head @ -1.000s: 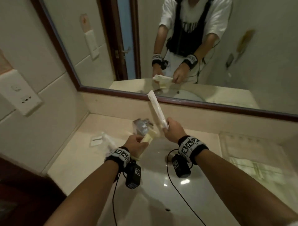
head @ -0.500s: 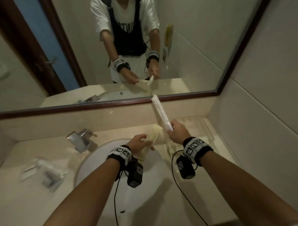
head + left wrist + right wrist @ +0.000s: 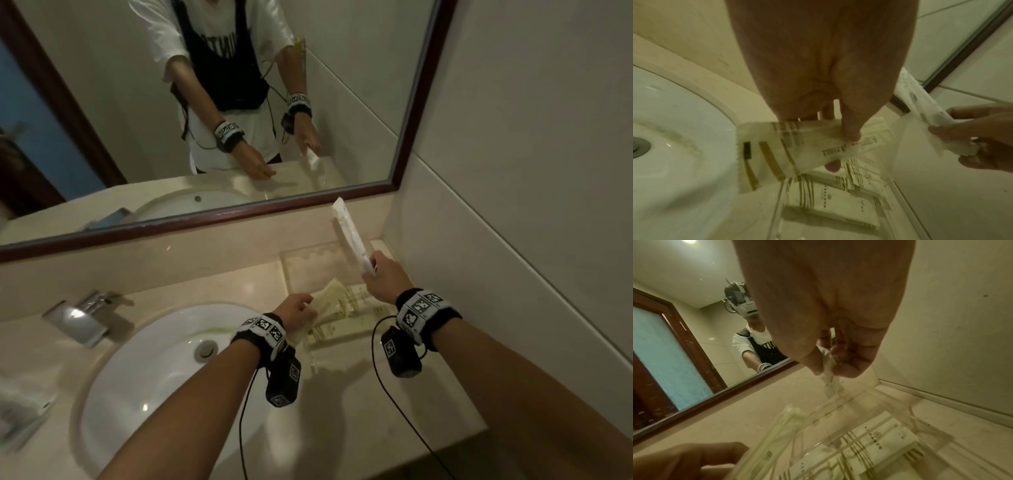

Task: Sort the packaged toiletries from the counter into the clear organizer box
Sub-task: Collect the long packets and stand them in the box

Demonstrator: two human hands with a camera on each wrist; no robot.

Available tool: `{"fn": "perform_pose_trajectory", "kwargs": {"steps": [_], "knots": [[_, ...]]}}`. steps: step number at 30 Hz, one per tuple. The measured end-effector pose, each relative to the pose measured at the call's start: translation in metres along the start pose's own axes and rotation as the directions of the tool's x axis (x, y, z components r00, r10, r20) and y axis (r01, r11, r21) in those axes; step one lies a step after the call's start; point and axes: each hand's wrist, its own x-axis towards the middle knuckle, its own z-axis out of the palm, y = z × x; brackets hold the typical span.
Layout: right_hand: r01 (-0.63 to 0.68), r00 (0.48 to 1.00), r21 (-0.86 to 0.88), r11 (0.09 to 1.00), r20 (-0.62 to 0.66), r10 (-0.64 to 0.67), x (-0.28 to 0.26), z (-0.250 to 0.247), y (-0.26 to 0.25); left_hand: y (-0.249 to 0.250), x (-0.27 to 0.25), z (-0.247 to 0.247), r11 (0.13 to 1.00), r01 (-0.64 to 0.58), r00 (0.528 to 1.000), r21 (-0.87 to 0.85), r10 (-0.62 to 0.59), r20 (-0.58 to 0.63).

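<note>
At the right end of the bench [image 3: 219, 291], next to the wall, stands the clear organizer box [image 3: 301, 260] w/ see-through walls. Inside it lie flat cream packets [image 3: 346, 329] w/ gold-brown stripes and small dark print. Left hand [image 3: 294, 308] pinches a bundle of the same cream striped packets [image 3: 797, 146] betw. thumb and fingers, right at the box's left edge, partly over the basin [image 3: 154, 359]. Right hand [image 3: 385, 275] pinches the lower end of a long narrow white packet [image 3: 349, 228]; the packet points up and away toward the mirror [image 3: 205, 102], above the box's back part. Its wrapper looks thin, half transparent, crumpled where the fingers [image 3: 844, 369] squeeze it. Tap [image 3: 82, 315] is left of the basin. More packets [image 3: 20, 418] at far left of the bench, blurred.
</note>
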Motion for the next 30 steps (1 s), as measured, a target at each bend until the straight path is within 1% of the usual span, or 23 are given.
{"fn": "perform_pose_trajectory", "kwargs": {"steps": [2, 4, 7, 9, 11, 13, 15, 17, 21, 25, 30], "knots": [[-0.005, 1.0, 0.017, 1.0, 0.014, 0.005, 0.002, -0.001, 0.008, 0.003, 0.006, 0.008, 0.999, 0.033, 0.999, -0.024, -0.032, 0.022], [-0.001, 1.0, 0.024, 1.0, 0.026, 0.0, 0.003, -0.002, 0.014, 0.004, 0.014, 0.015, 0.999, 0.046, 0.999, -0.025, -0.046, 0.018], [-0.005, 1.0, 0.021, 1.0, 0.028, 0.004, 0.003, -0.002, 0.022, 0.008, 0.025, 0.025, 0.997, 0.036, 0.999, 0.062, -0.037, 0.025], [-0.032, 0.999, 0.031, 0.999, 0.028, 0.032, 0.004, -0.002, 0.028, 0.009, 0.031, 0.031, 0.993, 0.013, 0.999, 0.114, -0.019, 0.045], [-0.066, 0.997, 0.053, 0.996, 0.036, 0.064, 0.006, -0.002, 0.035, 0.008, 0.037, 0.038, 0.979, -0.007, 0.998, 0.203, -0.006, 0.066], [-0.086, 0.996, 0.07, 0.994, 0.044, 0.083, 0.008, -0.003, 0.039, 0.006, 0.044, 0.045, 0.956, -0.034, 0.997, 0.293, 0.012, 0.079], [-0.085, 0.996, 0.078, 0.993, 0.041, 0.082, 0.011, -0.002, 0.042, 0.005, 0.049, 0.053, 0.935, -0.052, 0.997, 0.351, 0.032, 0.064], [-0.071, 0.997, 0.071, 0.995, 0.029, 0.069, 0.012, -0.001, 0.044, 0.003, 0.055, 0.059, 0.914, -0.07, 0.997, 0.399, 0.057, 0.045], [-0.074, 0.997, 0.057, 0.996, 0.018, 0.073, 0.015, 0.001, 0.051, 0.001, 0.067, 0.072, 0.875, -0.105, 0.994, 0.473, 0.091, 0.053], [-0.099, 0.995, 0.048, 0.994, 0.025, 0.098, 0.02, 0.004, 0.058, -0.004, 0.076, 0.081, 0.776, -0.112, 0.992, 0.621, 0.119, 0.03], [-0.103, 0.994, 0.035, 0.994, 0.041, 0.101, 0.025, 0.006, 0.063, -0.012, 0.083, 0.085, 0.713, -0.106, 0.989, 0.694, 0.15, -0.003]]}}
